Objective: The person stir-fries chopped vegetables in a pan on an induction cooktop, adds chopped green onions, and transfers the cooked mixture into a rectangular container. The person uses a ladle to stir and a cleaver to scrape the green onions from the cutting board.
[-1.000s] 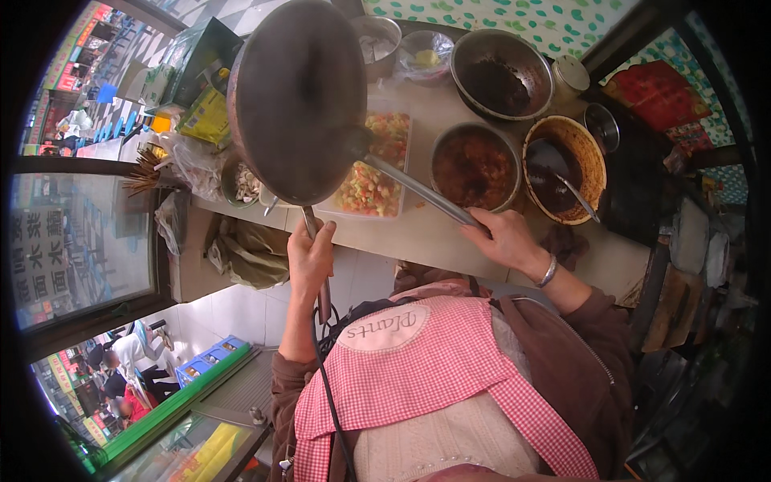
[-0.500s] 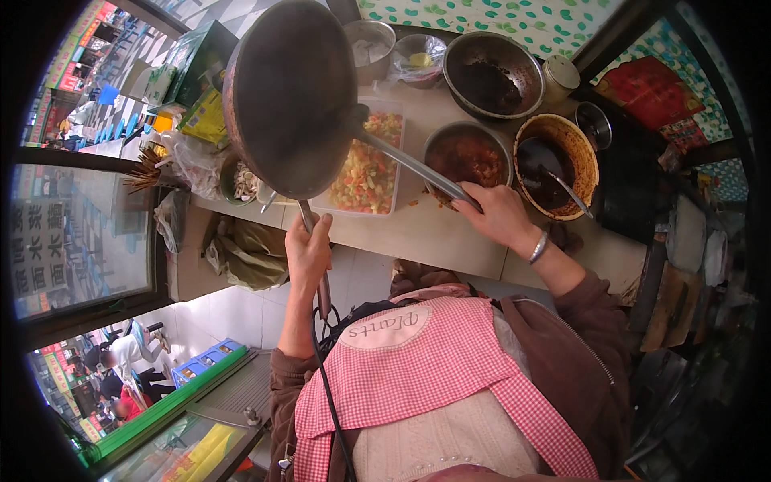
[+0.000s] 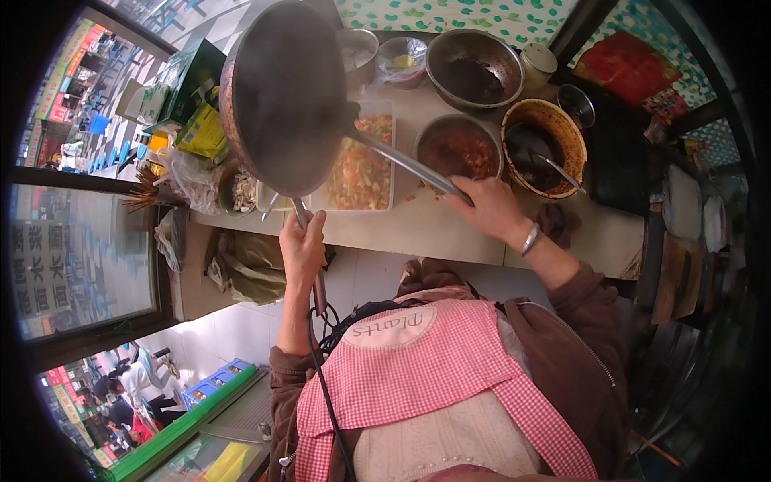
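My left hand [image 3: 303,245] is wrapped round the handle of a large dark wok [image 3: 285,96], which is held up and tilted over the counter's left part. Its blackened round face looks hazy. My right hand [image 3: 494,210] grips a long metal-handled cooking utensil [image 3: 409,165]. The dark end of this utensil meets the wok's right rim; its exact shape cannot be made out. Partly behind the wok and utensil stands a clear plastic tub of diced, mixed-colour vegetables [image 3: 359,173]. Below the right hand's reach sits a metal bowl of reddish-brown sauce [image 3: 458,145].
Right of the sauce bowl, a stained pot [image 3: 574,132] holds dark liquid and a spoon. Behind are a larger metal bowl [image 3: 507,60] and a lidded jar [image 3: 538,63]. Bags and a green box [image 3: 189,80] crowd the left. A black cable [image 3: 325,386] hangs by my left arm.
The whole view has shifted slightly, with the counter things now a little further left. Both grips stay the same, and the utensil still meets the wok's rim.
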The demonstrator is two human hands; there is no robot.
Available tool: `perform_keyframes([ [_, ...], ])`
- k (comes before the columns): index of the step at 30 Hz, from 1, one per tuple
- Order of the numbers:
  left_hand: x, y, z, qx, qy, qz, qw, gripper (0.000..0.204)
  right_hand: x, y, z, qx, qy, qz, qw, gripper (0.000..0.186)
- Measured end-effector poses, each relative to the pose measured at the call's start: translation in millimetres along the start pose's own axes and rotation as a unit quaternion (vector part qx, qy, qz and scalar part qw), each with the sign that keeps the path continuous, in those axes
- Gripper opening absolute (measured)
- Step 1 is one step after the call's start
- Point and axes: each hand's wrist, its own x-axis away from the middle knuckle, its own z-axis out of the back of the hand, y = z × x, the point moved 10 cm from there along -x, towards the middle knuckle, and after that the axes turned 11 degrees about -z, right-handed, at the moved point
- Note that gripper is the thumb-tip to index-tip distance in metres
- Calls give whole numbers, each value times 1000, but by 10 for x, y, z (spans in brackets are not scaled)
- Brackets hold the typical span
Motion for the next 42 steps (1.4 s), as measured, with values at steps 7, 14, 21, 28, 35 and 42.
perform_keyframes([
  [7,-33,-46,97,18,0,11,1000,24,661,352,127,-47,3,-82,996,24],
  [14,-98,58,58,108,-8,29,994,22,711,291,-345,-330,-76,-225,914,33],
  [21,-236,24,81,162,8,30,986,27,1230,131,-460,-268,-68,-178,944,34],
  [28,-190,-33,193,213,-25,33,976,35,1210,250,-421,-383,-79,-222,893,36],
  [35,16,-2,77,270,-56,53,960,37,710,142,-495,-484,-117,-220,839,41],
  [42,-65,33,-18,285,-31,37,957,38,1521,100,-839,-579,-244,-277,727,44],
])
